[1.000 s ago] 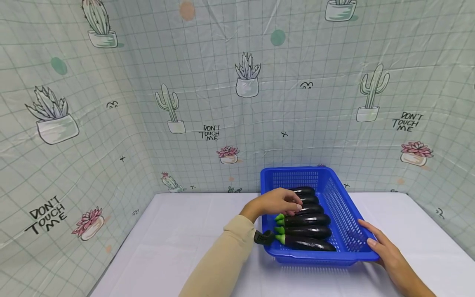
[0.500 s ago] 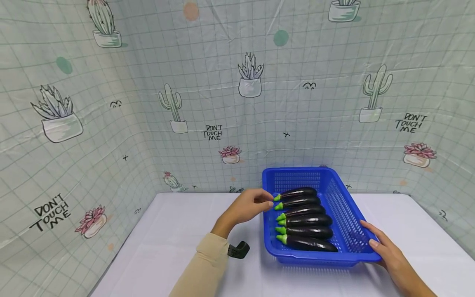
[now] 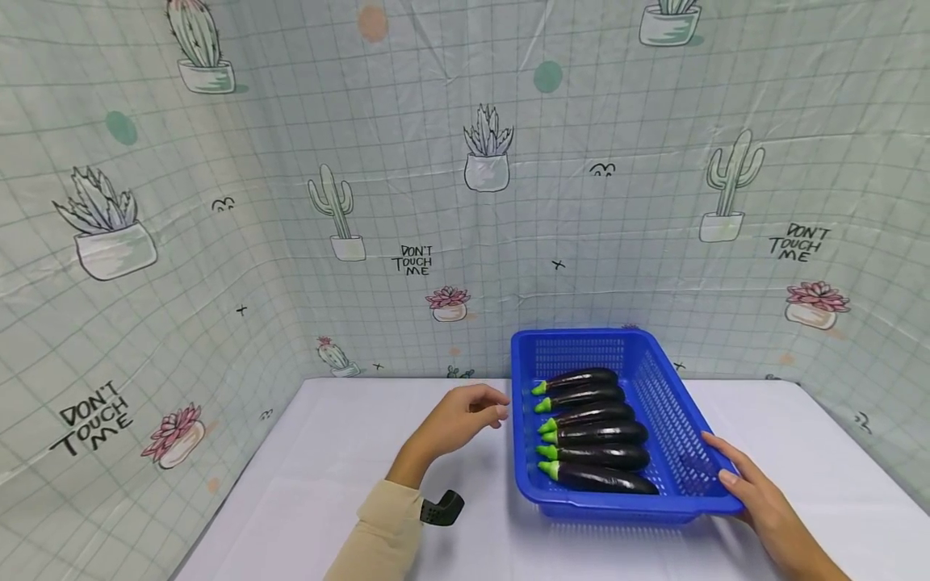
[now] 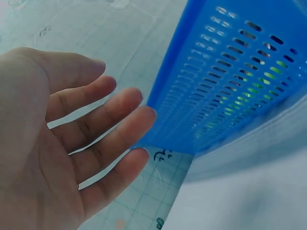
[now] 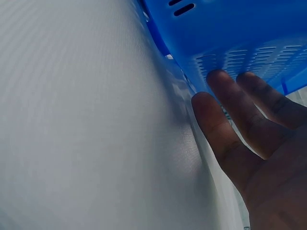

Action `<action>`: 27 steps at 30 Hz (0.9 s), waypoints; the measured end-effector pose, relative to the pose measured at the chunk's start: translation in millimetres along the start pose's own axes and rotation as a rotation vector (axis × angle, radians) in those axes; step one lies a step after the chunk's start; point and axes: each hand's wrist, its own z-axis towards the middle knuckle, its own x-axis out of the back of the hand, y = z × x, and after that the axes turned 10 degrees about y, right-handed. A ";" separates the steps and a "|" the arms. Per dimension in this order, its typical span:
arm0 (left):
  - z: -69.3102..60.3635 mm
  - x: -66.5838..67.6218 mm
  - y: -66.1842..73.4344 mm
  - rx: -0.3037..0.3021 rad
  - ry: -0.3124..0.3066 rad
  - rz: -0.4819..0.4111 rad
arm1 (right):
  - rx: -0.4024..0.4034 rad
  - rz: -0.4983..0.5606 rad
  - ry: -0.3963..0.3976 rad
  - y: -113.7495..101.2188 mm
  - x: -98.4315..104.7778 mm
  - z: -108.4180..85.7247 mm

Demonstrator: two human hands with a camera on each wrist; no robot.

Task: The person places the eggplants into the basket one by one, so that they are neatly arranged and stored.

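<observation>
A blue plastic basket (image 3: pixel 610 503) stands on the white table, its slotted side wall (image 4: pixel 225 72) filling much of the left wrist view. Several dark eggplants (image 3: pixel 606 479) lie in a row inside it, green stem ends pointing left. My left hand (image 3: pixel 459 421) hovers just left of the basket, holding nothing, with the fingers (image 4: pixel 127 127) spread and loosely bent. At the basket's near right corner, my right hand (image 3: pixel 761 491) grips the rim, thumb on top. Beneath, its other fingers (image 5: pixel 240 100) lie along the outer wall.
White cloth covers the table (image 3: pixel 349 460). A grid-and-cactus patterned curtain (image 3: pixel 407 202) rises behind and at both sides. A black wrist-worn device (image 3: pixel 443 509) sticks out beside the left cuff.
My left hand has drawn back leftward from above the eggplants, out over the basket's left rim to the table. The right hand keeps its grip; basket and eggplants look unmoved.
</observation>
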 end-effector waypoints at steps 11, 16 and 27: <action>-25.0 7.8 -17.2 0.065 0.031 -0.011 | 0.082 -0.014 0.024 -1.5 -1.1 -0.4; -35.6 13.1 -27.2 0.097 0.032 -0.034 | 0.060 0.003 0.018 0.3 2.5 0.2; -53.8 25.5 -49.7 0.129 0.044 -0.031 | 0.086 -0.040 0.028 -5.7 11.7 4.5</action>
